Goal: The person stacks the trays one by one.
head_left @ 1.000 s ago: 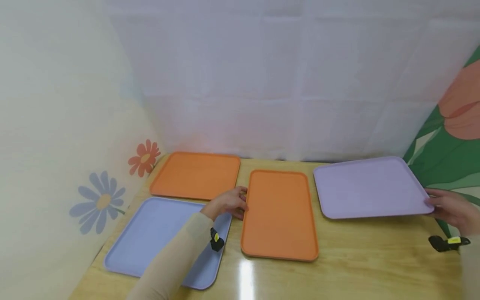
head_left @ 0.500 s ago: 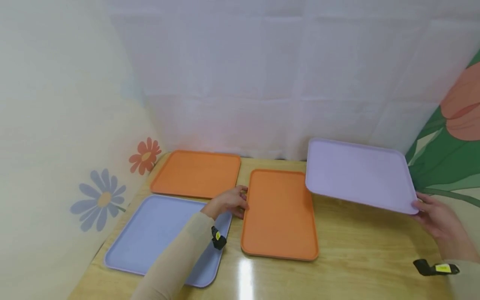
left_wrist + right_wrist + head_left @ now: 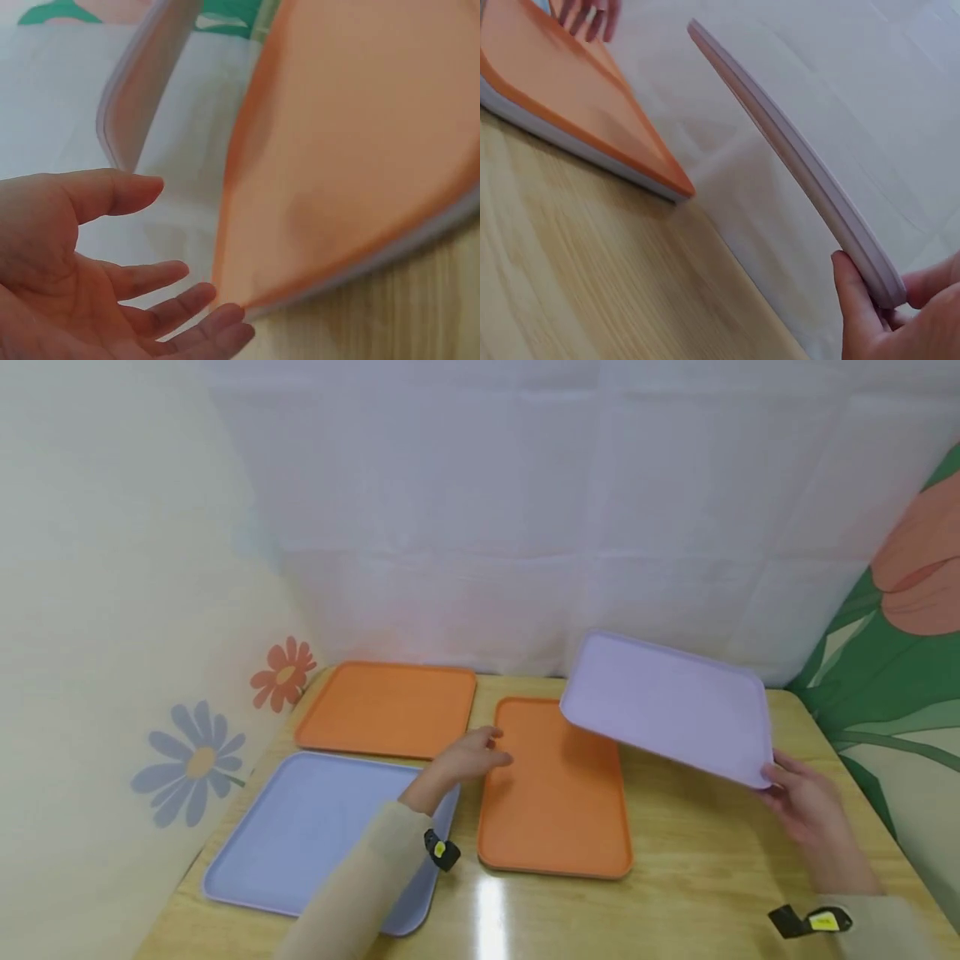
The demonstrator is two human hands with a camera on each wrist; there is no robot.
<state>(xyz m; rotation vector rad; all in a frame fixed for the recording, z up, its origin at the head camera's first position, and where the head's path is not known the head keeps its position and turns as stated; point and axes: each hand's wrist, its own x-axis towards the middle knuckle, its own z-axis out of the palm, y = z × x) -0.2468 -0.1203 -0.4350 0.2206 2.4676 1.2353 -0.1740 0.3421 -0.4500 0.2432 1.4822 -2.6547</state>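
Note:
My right hand (image 3: 808, 810) grips a lilac tray (image 3: 671, 710) by its near right corner, thumb on the upper face. The tray is raised and tilted, and its left end overlaps the far right corner of the middle orange tray (image 3: 555, 814). Edge-on in the right wrist view, the lilac tray (image 3: 802, 165) shows a layered rim between thumb and fingers (image 3: 930, 281). Over the left edge of the middle orange tray my left hand (image 3: 471, 755) hovers with spread fingers and holds nothing. A pale band (image 3: 585, 154) runs beneath that tray's orange rim.
Another orange tray (image 3: 390, 706) lies at the back left of the wooden table (image 3: 697, 877). A periwinkle tray (image 3: 307, 827) sits in front of it, partly under my left forearm. White cloth (image 3: 450, 527) hangs behind, with flower-patterned cloth on both sides.
My right hand has lifted the lilac tray and carried it left, toward the middle orange tray. My left hand has come off that orange tray's left edge, and its fingers now reach over it.

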